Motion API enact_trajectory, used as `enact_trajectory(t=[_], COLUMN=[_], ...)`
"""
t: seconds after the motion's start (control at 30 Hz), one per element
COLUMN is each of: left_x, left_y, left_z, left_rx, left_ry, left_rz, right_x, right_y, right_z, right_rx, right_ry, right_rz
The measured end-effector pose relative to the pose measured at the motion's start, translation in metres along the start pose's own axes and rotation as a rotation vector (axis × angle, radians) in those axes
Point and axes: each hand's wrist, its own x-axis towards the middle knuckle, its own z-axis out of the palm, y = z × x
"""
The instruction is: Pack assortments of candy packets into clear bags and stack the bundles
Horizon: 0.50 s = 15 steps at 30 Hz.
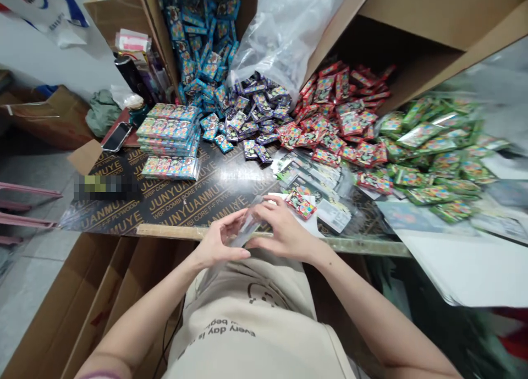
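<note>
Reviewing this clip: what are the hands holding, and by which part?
The left hand and right hand hold a clear plastic sleeve by either side, near its upper end.

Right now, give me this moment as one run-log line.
left hand: holding clear plastic bag | right hand: on same bag | table: colourful packets in piles

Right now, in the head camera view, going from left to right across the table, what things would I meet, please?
smartphone → stacked teal packets → loose purple packets → loose red packets → loose green packets
</note>
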Motion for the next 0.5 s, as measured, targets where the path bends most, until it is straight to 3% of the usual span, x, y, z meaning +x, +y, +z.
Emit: enact_trajectory(t=[0.13,0.27,0.3,0.33,0.43,0.5], left_x=[0.002,0.008,0.009,0.010,0.011,0.010], left_y=[0.000,-0.002,-0.002,-0.001,0.006,0.012], left_z=[-0.002,-0.006,-0.007,-0.007,-0.004,-0.001], left_rx=[0.103,0.066,0.060,0.065,0.202,0.373], left_ry=[0.062,0.228,0.237,0.231,0.184,0.201], left_rz=[-0.030,-0.012,-0.007,-0.002,0.020,0.050], right_x=[-0.003,-0.001,0.000,0.002,0.004,0.006], right_y=[0.006,0.020,0.023,0.025,0.025,0.022], right_z=[0.005,0.017,0.021,0.025,0.036,0.040], right_rx=[0.092,0.300,0.382,0.481,0.770,0.840], right_ry=[0.068,0.530,0.586,0.569,0.304,0.247], right_rz=[0.079,0.226,0.285,0.340,0.452,0.479])
